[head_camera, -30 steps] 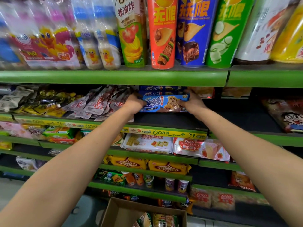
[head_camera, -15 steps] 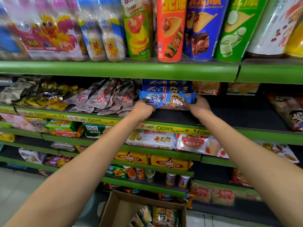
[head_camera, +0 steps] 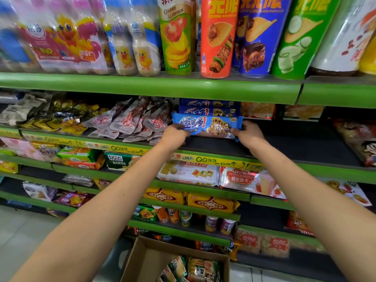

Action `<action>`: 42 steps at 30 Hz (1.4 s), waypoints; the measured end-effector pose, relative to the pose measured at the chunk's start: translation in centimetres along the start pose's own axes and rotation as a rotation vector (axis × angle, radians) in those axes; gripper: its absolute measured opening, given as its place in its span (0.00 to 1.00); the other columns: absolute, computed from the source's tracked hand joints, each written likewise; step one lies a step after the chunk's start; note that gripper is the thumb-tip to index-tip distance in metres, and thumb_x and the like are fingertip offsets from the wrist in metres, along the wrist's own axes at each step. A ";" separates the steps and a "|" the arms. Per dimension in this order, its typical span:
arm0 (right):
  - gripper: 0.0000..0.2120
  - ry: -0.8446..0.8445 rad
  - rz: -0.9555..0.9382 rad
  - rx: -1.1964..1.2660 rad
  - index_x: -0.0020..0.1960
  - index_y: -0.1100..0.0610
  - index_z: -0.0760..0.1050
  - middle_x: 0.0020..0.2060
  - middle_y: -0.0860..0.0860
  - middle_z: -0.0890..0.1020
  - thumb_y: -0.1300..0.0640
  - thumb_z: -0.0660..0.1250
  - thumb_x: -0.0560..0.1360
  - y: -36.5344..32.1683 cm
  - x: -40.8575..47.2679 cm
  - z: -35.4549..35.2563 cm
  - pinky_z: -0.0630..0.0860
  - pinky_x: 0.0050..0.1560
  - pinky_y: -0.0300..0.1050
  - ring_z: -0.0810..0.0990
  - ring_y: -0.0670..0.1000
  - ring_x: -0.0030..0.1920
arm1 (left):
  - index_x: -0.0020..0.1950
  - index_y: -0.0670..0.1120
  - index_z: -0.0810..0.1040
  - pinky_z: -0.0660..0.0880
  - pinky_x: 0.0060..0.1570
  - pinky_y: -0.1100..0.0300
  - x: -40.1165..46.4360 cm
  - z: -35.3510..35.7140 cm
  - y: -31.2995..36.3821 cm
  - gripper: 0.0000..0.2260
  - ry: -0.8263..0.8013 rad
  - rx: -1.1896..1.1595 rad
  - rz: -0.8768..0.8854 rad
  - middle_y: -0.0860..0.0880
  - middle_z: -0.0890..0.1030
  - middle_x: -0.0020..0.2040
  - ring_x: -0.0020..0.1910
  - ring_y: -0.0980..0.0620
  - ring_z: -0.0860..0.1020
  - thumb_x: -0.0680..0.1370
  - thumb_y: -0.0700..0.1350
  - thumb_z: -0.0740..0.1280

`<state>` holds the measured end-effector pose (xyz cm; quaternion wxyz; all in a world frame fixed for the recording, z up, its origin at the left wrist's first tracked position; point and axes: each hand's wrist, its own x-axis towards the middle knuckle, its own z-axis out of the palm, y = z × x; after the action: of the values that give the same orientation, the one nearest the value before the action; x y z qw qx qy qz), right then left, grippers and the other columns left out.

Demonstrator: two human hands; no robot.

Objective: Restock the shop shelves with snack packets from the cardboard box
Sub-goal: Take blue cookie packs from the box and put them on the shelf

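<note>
Head view, both hands [head_camera: 174, 137] [head_camera: 248, 133] hold cookie packet [head_camera: 207, 125], seemingly nearer

Two bare forearms enter from the bottom corners of the view, one on each side, and narrow toward the wrists. No sleeve, cuff, glove, watch, band or ring shows anywhere along them; whatever is worn higher up lies outside the picture. The left hand [head_camera: 174, 137] and the right hand [head_camera: 248, 133] are uncovered as well. The fingers are mostly hidden, so nails cannot be made out. No marks show on either arm
</note>
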<state>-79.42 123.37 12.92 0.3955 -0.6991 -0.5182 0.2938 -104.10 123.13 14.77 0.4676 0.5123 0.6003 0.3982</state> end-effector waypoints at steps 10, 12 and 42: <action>0.20 -0.019 -0.010 -0.007 0.67 0.54 0.75 0.64 0.52 0.80 0.50 0.70 0.77 -0.3 -0.4 -0.1 0.71 0.52 0.43 0.79 0.54 0.57 | 0.71 0.41 0.71 0.78 0.61 0.48 0.0 0.0 -0.2 0.22 0.013 -0.028 -0.032 0.49 0.76 0.53 0.45 0.53 0.77 0.77 0.39 0.68; 0.20 -0.020 -0.009 -0.004 0.67 0.54 0.75 0.64 0.52 0.80 0.49 0.70 0.77 -0.3 -0.6 -0.1 0.71 0.52 0.43 0.79 0.53 0.56 | 0.71 0.41 0.70 0.77 0.62 0.47 -0.1 -0.1 -0.3 0.23 0.007 -0.021 -0.032 0.52 0.76 0.49 0.46 0.52 0.77 0.77 0.39 0.69; 0.05 -0.562 0.046 -0.064 0.53 0.51 0.78 0.48 0.49 0.83 0.58 0.68 0.78 8.7 -20.6 12.2 0.76 0.47 0.39 0.81 0.49 0.47 | 0.48 0.48 0.81 0.80 0.46 0.58 -16.7 -6.0 -21.9 0.06 -0.028 -0.199 -0.441 0.47 0.84 0.48 0.47 0.51 0.82 0.80 0.40 0.66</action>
<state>-91.11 105.39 -0.81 0.2074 -0.6140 -0.6004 0.4685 -114.61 103.22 -2.14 0.5996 0.3256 0.6489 0.3366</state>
